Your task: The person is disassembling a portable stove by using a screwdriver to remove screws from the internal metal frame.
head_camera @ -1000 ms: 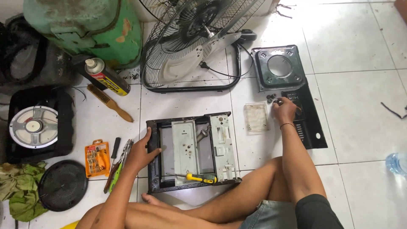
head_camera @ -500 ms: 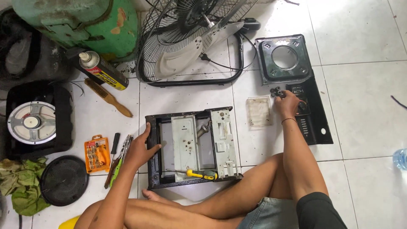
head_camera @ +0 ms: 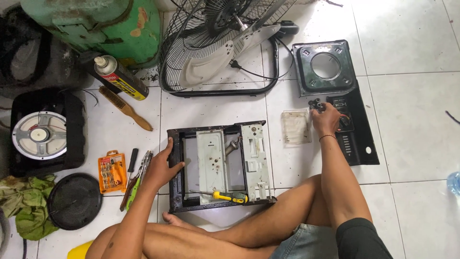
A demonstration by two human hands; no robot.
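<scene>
A black metal stove frame (head_camera: 176, 168) lies open on the white tiled floor in front of my crossed legs, with pale metal plates inside. My left hand (head_camera: 163, 168) grips its left edge. A yellow-handled screwdriver (head_camera: 230, 196) rests across the frame's front edge. My right hand (head_camera: 326, 117) reaches to the right and closes on small dark parts lying on a black top panel (head_camera: 357, 144). A small clear plastic tray (head_camera: 294, 127) sits just left of that hand.
A fan with a wire guard (head_camera: 225, 38) and a green gas cylinder (head_camera: 96, 24) stand at the back. A spray can (head_camera: 120, 76), a wire brush (head_camera: 125, 109), pliers (head_camera: 136, 180), an orange bit set (head_camera: 112, 171), a speaker (head_camera: 40, 134) and a round grille (head_camera: 74, 201) lie to the left.
The view has shifted slightly. My right hand has slid a little lower over the black top panel; my left hand stays on the frame's edge.
</scene>
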